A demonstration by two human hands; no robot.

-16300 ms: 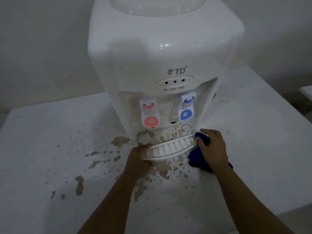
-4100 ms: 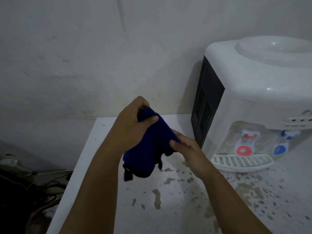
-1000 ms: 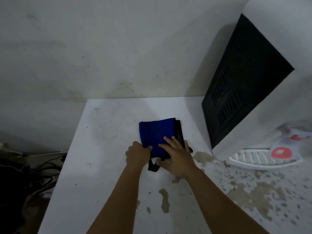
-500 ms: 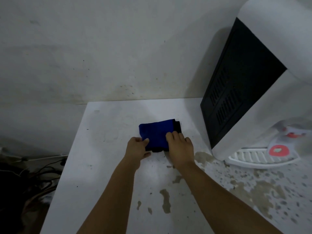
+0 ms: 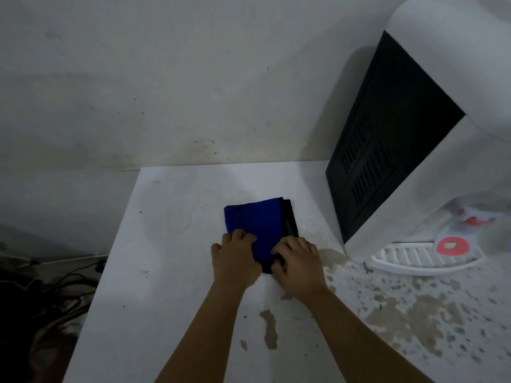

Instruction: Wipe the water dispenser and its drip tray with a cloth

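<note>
A folded blue cloth (image 5: pixel 255 222) with a black edge lies flat on the white table (image 5: pixel 171 272), left of the white water dispenser (image 5: pixel 448 111). My left hand (image 5: pixel 235 258) grips the cloth's near left edge with curled fingers. My right hand (image 5: pixel 297 262) pinches the near right black edge. The dispenser's black vented side panel (image 5: pixel 384 145) faces the cloth. Its white slatted drip tray (image 5: pixel 414 258) sits at the right under the red tap (image 5: pixel 453 246).
Brown stains and flaked patches (image 5: pixel 420 308) cover the table from the dispenser's base to the near right. A grey wall (image 5: pixel 166 78) stands behind. Cables (image 5: pixel 63 277) lie on the dark floor past the table's left edge.
The cloth went from being held in the air to lying folded on the table. In the last second both hands have stayed at its near edge, fingers now curled on it.
</note>
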